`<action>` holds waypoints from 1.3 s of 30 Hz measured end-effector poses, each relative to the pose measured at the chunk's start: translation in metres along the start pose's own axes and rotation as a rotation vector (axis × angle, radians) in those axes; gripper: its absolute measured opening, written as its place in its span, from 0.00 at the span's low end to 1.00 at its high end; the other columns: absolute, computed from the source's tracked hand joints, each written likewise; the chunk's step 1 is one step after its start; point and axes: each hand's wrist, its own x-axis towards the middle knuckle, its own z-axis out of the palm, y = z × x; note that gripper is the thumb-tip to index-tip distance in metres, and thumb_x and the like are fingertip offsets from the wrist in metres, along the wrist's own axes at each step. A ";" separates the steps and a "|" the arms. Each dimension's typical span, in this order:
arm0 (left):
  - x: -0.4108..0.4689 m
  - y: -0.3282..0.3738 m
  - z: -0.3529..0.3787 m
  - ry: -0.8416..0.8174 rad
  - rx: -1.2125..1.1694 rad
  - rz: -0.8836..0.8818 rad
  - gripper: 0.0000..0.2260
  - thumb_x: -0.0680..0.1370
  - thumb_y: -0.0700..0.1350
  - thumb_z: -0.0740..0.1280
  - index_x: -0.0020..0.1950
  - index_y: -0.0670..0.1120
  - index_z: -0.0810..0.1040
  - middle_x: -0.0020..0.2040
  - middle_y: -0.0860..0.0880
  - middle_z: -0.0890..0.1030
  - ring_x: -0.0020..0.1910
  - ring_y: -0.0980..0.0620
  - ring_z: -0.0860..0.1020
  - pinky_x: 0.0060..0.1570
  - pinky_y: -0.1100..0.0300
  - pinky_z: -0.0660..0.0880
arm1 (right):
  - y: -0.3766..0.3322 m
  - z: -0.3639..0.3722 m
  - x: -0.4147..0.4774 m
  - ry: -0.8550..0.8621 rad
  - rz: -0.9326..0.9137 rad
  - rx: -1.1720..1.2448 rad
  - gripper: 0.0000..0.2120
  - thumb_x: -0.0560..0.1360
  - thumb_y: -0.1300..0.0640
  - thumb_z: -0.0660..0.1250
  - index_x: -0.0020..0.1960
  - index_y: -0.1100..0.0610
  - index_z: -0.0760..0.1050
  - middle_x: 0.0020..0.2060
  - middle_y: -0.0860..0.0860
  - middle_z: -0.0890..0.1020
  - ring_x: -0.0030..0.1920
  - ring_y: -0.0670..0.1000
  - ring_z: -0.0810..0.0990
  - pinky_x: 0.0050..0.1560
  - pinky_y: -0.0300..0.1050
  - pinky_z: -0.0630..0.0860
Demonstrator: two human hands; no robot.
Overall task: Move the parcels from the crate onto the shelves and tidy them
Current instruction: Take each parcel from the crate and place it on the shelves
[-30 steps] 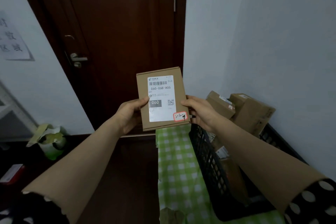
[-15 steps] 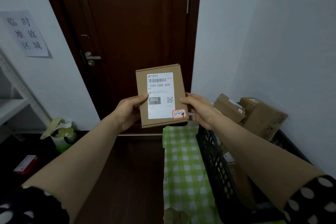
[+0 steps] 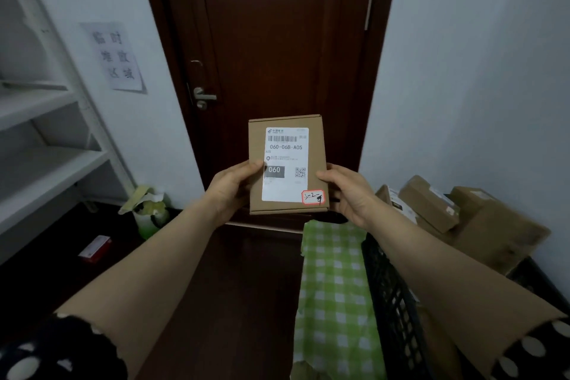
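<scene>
Parcel (image 3: 287,163) was held upright in front of the door (image 3: 277,40), label toward the camera, clear of the crate (image 3: 391,302) and not yet on the shelves (image 3: 52,163). Left hand (image 3: 229,191) gripped its left edge and right hand (image 3: 348,194) its right edge, thumbs on the face. The flat cardboard box was judged light, stiff and easy to grip, so the opposite-edge hold appeared sound. The crate held several brown parcels (image 3: 428,210), some piled above its rim.

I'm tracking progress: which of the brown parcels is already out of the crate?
The flat parcel held upright between the left hand and right hand, white label facing the camera. The other parcels lie piled in the black crate.
</scene>
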 end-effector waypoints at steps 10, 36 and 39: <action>-0.045 -0.003 -0.082 0.350 -0.122 -0.037 0.22 0.74 0.36 0.69 0.67 0.48 0.75 0.54 0.48 0.83 0.48 0.53 0.81 0.41 0.58 0.76 | 0.040 0.093 0.038 -0.221 0.067 -0.004 0.24 0.76 0.55 0.67 0.71 0.43 0.67 0.48 0.46 0.85 0.53 0.50 0.82 0.60 0.57 0.75; -0.151 0.031 -0.460 0.965 -0.146 0.217 0.21 0.76 0.34 0.66 0.69 0.46 0.73 0.58 0.48 0.81 0.55 0.52 0.80 0.57 0.58 0.75 | 0.104 0.551 0.082 -0.717 0.115 -0.047 0.27 0.78 0.63 0.63 0.71 0.41 0.65 0.58 0.49 0.82 0.52 0.53 0.82 0.44 0.46 0.77; -0.141 0.034 -0.479 1.004 -0.192 0.257 0.23 0.76 0.31 0.65 0.70 0.44 0.71 0.61 0.43 0.79 0.58 0.48 0.79 0.57 0.57 0.75 | 0.112 0.585 0.100 -0.782 0.124 -0.036 0.30 0.78 0.65 0.62 0.72 0.38 0.62 0.58 0.48 0.82 0.57 0.57 0.81 0.49 0.52 0.76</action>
